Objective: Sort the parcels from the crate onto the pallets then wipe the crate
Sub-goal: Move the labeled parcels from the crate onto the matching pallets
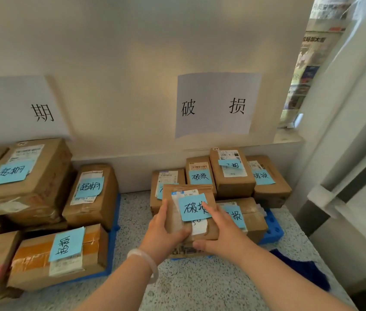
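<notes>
1. A slip was judged the main risk. The parcel [191,212] was held over the stacked boxes [233,176] on the right pallet [274,231]. Whether it already rested on a box beneath could not be told. Its taped face looked glossy, so it could slide if the grip were eased too early.
2. A poor landing was also feared. The boxes below stood at unequal heights, so a parcel set across their edges could tip toward six o'clock onto the floor [200,288].
3. The blue note [194,208] on the parcel could be dragged loose, since a finger of the right hand [220,236] lay upon it.
4. A wrong sorting was thought unlikely. The wall sign [218,104] at twelve o'clock carried the same characters as the note. The left pallet [112,243], at nine o'clock, bore differently marked boxes.
5. The parcel was gripped between both hands, a little below the picture's middle. The left hand [164,232] was placed at the parcel's seven o'clock, its fingers wrapped round the left edge and its thumb on top. The right hand was placed at four o'clock, its fingers laid across the top and its thumb at the near edge.
6. The crate was not in view. A dark blue cloth [301,268] was seen on the floor at four o'clock from the right hand, apart from it.
</notes>
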